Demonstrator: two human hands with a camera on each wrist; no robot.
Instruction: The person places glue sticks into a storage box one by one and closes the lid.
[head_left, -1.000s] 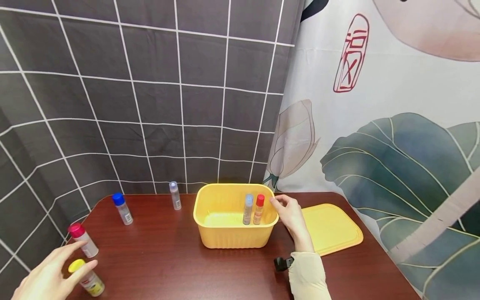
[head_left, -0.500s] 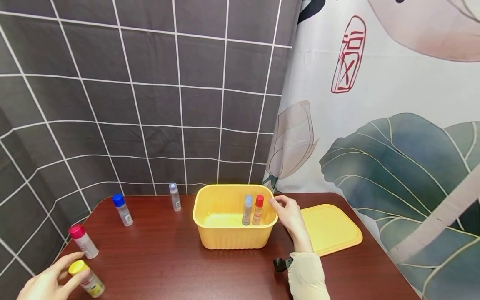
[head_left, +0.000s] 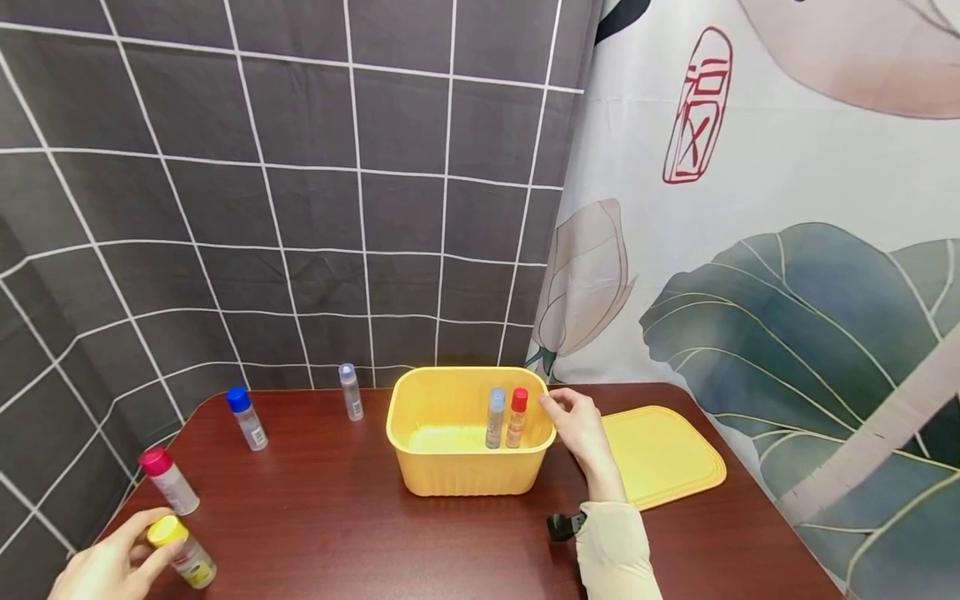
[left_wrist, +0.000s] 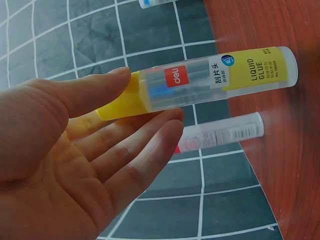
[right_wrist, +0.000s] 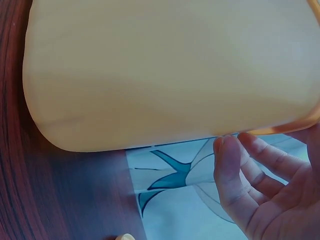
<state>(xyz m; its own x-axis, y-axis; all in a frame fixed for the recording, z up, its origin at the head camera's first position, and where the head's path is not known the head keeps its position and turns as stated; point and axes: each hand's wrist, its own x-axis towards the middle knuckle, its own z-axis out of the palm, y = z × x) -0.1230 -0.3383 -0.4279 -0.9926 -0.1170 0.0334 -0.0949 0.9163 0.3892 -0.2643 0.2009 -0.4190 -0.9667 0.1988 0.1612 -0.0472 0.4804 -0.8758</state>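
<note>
A yellow-capped bottle of liquid glue [head_left: 195, 565] stands slightly tilted at the table's front left. My left hand [head_left: 105, 562] pinches its cap between thumb and fingers; the left wrist view shows the thumb on the yellow cap [left_wrist: 131, 97]. In the middle of the table sits a yellow plastic bin [head_left: 465, 477]. Inside, toward its right end, are a light-blue-capped bottle [head_left: 494, 423] and a red-capped bottle [head_left: 515, 425], both upright. My right hand [head_left: 583, 433] pinches the bin's right rim; the bin's wall [right_wrist: 165, 75] fills much of the right wrist view.
Behind the glue stands a magenta-capped bottle [head_left: 174, 487]. Farther back are a blue-capped bottle [head_left: 247, 421] and a small clear-capped bottle [head_left: 351, 396]. A flat yellow lid [head_left: 663, 458] lies right of the bin. Grey checked cloth [head_left: 300, 208] hangs behind the table.
My left hand has come down onto the glue bottle's yellow cap and taken hold; the bottle has shifted slightly right and up. My right hand and the bin have stayed in place.
</note>
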